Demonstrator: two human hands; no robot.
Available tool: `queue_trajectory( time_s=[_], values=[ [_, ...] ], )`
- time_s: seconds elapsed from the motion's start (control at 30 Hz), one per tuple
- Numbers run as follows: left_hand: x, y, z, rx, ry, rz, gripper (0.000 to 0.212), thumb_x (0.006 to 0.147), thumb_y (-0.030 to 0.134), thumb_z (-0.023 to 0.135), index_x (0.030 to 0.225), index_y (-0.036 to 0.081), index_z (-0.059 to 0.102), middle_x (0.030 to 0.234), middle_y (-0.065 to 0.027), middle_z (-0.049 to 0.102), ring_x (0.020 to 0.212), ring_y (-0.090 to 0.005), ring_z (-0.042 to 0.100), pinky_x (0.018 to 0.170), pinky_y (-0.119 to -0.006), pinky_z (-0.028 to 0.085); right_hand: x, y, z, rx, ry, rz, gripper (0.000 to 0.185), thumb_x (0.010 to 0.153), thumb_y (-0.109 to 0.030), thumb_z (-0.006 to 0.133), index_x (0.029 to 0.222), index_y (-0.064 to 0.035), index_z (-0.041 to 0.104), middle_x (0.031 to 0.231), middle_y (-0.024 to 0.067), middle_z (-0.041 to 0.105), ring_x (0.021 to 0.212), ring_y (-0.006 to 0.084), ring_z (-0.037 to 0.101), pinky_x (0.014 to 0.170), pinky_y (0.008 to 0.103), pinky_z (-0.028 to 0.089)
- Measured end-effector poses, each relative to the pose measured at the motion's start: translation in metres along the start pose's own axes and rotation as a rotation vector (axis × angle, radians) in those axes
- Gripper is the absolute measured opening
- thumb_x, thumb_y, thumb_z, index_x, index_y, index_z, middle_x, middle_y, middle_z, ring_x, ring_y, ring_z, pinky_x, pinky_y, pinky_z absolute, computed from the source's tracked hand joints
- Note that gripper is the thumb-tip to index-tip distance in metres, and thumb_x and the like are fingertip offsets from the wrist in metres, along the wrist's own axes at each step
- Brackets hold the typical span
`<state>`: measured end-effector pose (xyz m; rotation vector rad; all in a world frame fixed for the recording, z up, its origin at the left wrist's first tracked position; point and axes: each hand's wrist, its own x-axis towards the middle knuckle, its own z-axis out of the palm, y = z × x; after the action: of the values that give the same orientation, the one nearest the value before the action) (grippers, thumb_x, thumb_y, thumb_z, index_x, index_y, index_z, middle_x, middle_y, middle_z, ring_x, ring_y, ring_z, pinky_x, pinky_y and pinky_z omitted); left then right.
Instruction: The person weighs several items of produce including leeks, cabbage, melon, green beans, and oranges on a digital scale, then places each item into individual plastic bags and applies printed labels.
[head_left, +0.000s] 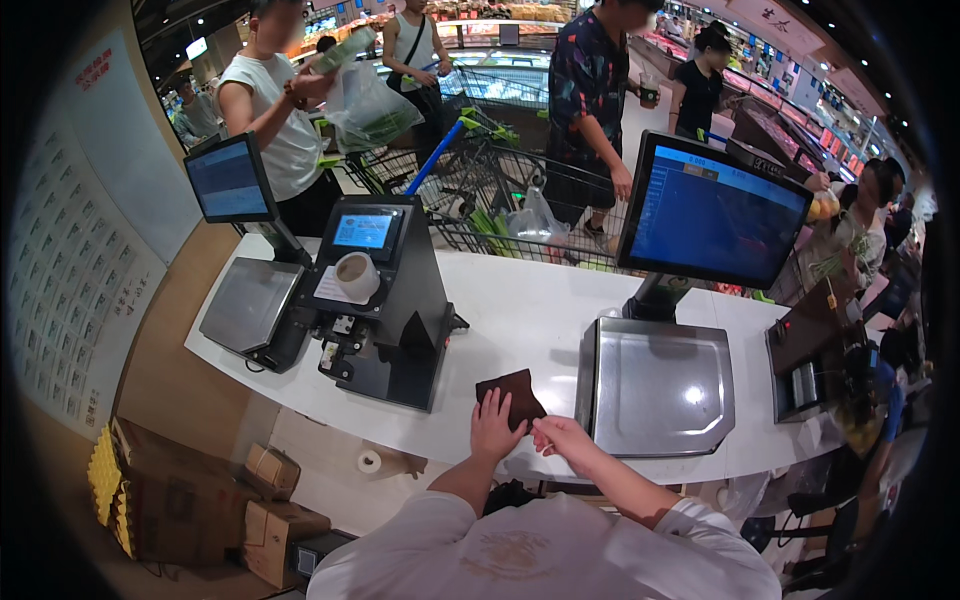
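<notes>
A folded dark brown cloth (516, 397) lies on the white counter (517, 300) in front of me. My left hand (493, 424) rests palm down on its left part, fingers spread a little. With bent fingers, my right hand (561, 441) pinches the cloth's lower right corner; a small whitish bit shows under those fingers, too small to name. Just right of that hand stands a scale with a bare steel platter (660, 386). Its monitor (712, 210) rises behind the platter. Left of the cloth is a black machine with a small screen (382, 300).
A white tape or paper roll (357, 276) sits on the black machine. Farther left is another scale (251, 304). Shopping carts (480, 187) and several people stand beyond the counter. Cardboard boxes (180, 495) and yellow egg trays (111, 487) are stacked low at left.
</notes>
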<state>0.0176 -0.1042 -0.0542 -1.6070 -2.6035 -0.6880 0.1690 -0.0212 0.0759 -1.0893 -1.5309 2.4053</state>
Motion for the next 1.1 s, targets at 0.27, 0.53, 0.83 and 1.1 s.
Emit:
queue_trajectory(
  time_s=[0.27,0.53,0.83,1.1],
  values=[
    [0.001,-0.001,0.0,-0.022,0.067,0.042,0.068,0.078,0.043,0.066,0.134,0.009,0.049,0.142,-0.0162,0.042,0.135,-0.0312,0.036,0.109,-0.049,0.029,0.029,-0.057,-0.007,0.15,0.009,-0.089,0.033,0.096,-0.038,0.056,0.094,-0.0052,0.059,0.082,0.0043,0.062,0.071,0.0137,0.063,0.064,0.0252,0.052],
    [-0.001,-0.008,0.011,-0.074,0.014,0.027,0.069,0.081,0.045,0.065,0.136,0.009,0.046,0.145,-0.0155,0.038,0.138,-0.03,0.03,0.111,-0.048,0.024,0.089,-0.141,-0.019,0.366,-0.047,-0.191,0.058,0.091,-0.053,0.056,0.115,-0.0004,0.054,0.106,0.0115,0.058,0.093,0.0257,0.064,0.083,0.0339,0.054],
    [0.001,-0.014,-0.001,-0.142,-0.104,0.037,0.067,0.083,0.044,0.064,0.138,0.01,0.045,0.149,-0.0144,0.035,0.14,-0.0293,0.027,0.113,-0.046,0.022,0.154,-0.303,0.013,0.484,0.02,-0.206,0.121,0.074,-0.075,0.06,0.152,-0.0117,-0.007,0.15,0.022,0.021,0.125,0.0385,0.046,0.101,0.0502,0.042],
    [0.008,-0.032,0.011,-0.334,-0.142,-0.017,0.06,0.086,0.044,0.061,0.131,0.005,0.053,0.146,-0.0162,0.04,0.138,-0.0313,0.031,0.113,-0.044,0.024,0.204,-0.264,-0.008,0.528,0.136,-0.079,0.048,0.089,-0.032,0.059,0.13,-0.012,0.046,0.127,0.0123,0.054,0.115,0.0275,0.055,0.096,0.0454,0.046]
  ],
)
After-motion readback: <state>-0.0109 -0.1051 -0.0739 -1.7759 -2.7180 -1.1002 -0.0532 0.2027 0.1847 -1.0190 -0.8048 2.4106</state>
